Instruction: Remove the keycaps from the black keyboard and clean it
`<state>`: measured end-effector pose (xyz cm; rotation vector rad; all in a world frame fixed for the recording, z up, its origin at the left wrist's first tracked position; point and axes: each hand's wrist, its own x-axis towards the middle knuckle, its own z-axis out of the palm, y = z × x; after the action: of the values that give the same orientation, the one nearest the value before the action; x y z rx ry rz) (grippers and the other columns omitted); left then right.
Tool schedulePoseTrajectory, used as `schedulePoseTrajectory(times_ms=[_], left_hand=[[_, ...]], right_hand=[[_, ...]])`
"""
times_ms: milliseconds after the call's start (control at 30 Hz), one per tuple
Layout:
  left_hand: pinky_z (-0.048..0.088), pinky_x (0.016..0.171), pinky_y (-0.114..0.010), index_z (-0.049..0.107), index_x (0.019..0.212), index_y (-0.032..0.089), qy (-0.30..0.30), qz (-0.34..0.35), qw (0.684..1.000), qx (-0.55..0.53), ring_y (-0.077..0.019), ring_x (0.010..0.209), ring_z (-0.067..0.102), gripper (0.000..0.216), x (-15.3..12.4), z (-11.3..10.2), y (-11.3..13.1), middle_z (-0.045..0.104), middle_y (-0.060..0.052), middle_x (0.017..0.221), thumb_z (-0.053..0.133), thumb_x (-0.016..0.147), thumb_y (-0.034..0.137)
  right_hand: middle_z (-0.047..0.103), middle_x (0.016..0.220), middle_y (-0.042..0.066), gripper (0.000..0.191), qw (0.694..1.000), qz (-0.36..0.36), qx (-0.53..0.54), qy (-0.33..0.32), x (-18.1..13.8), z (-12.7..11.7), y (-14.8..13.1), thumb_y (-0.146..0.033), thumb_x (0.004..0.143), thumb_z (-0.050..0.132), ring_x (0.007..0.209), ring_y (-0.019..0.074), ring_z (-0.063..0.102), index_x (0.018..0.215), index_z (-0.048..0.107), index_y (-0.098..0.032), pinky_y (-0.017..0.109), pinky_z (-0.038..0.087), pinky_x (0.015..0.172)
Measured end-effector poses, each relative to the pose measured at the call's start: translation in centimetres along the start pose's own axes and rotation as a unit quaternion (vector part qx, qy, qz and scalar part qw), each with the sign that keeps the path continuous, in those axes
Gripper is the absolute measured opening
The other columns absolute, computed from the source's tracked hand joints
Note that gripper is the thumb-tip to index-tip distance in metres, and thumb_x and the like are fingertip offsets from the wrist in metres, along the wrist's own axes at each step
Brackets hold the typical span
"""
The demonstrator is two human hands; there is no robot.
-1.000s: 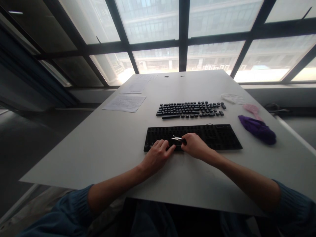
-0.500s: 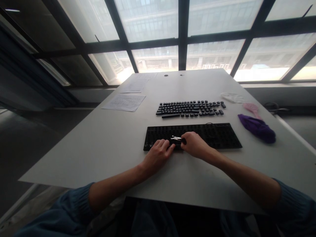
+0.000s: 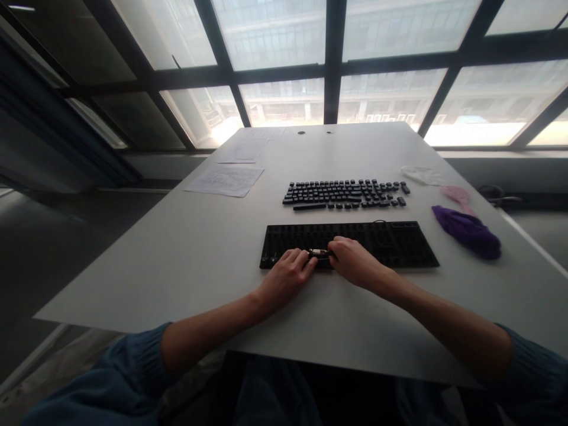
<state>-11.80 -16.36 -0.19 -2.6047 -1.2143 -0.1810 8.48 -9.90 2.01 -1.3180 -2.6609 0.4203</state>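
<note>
A black keyboard base [image 3: 390, 242] without its keycaps lies in front of me on the white table [image 3: 186, 260]. My right hand [image 3: 352, 260] is closed round a small metal tool [image 3: 318, 253] and holds it low over the base's front edge. My left hand [image 3: 286, 275] rests beside it on the base's front left part, fingers curled and touching the tool's tip. Behind the base, the removed black keycaps [image 3: 346, 194] are laid out in rows.
A purple cloth [image 3: 468, 232], a pink brush [image 3: 457, 195] and a white crumpled item [image 3: 421, 174] lie at the right. Printed paper sheets [image 3: 226, 179] lie at the back left. Large windows stand behind the table's far edge.
The metal tool in my right hand has dropped lower onto the keyboard base, and my left fingers have closed in on its tip. The camera view shifted slightly.
</note>
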Motion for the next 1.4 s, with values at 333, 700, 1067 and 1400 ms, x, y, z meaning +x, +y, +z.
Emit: schedulePoseTrajectory(times_ms=[333, 700, 1067, 1400], left_hand=[[0.049, 0.08, -0.041, 0.057, 0.123, 0.016, 0.008, -0.027, 1.0, -0.01, -0.0227, 0.087, 0.054, 0.031, -0.3, 0.2, 0.1, 0.054, -0.009, 0.093, 0.043, 0.096, 0.01], [0.049, 0.078, -0.039, 0.058, 0.124, 0.016, -0.002, -0.031, 0.999, 0.011, -0.0237, 0.088, 0.052, 0.033, -0.3, 0.0, 0.4, 0.054, -0.01, 0.093, 0.044, 0.095, 0.008], [0.049, 0.079, -0.039, 0.059, 0.124, 0.016, 0.01, -0.039, 0.999, -0.02, -0.0232, 0.088, 0.052, 0.035, -0.5, 0.3, 0.0, 0.055, -0.009, 0.094, 0.048, 0.092, 0.006], [0.045, 0.08, -0.039, 0.055, 0.13, 0.022, -0.033, -0.049, 0.998, 0.002, -0.0236, 0.088, 0.049, 0.04, -0.1, -0.3, 0.4, 0.052, -0.009, 0.097, 0.045, 0.093, 0.009]], right_hand=[[0.071, 0.095, 0.01, 0.016, 0.995, 0.098, 0.015, -0.003, 0.2, 0.5, -0.1, -0.03, 0.09, 0.06, 0.093, 0.0238, 0.067, 0.081, 0.067, -0.018, 0.028, 0.042, 0.074], [0.072, 0.083, 0.006, 0.017, 0.977, 0.192, 0.062, -0.061, 1.9, -0.5, -0.1, -0.038, 0.073, 0.075, 0.081, 0.0233, 0.068, 0.078, 0.07, -0.022, 0.027, 0.042, 0.065], [0.069, 0.073, 0.005, 0.021, 0.98, 0.141, 0.133, -0.056, 1.6, -1.3, 1.6, -0.038, 0.079, 0.07, 0.069, 0.0165, 0.063, 0.078, 0.073, -0.018, 0.023, 0.037, 0.056], [0.064, 0.061, 0.002, 0.017, 0.982, 0.086, 0.166, -0.024, 1.0, -0.8, 1.9, -0.031, 0.077, 0.067, 0.059, 0.0138, 0.056, 0.068, 0.069, -0.017, 0.024, 0.033, 0.052]])
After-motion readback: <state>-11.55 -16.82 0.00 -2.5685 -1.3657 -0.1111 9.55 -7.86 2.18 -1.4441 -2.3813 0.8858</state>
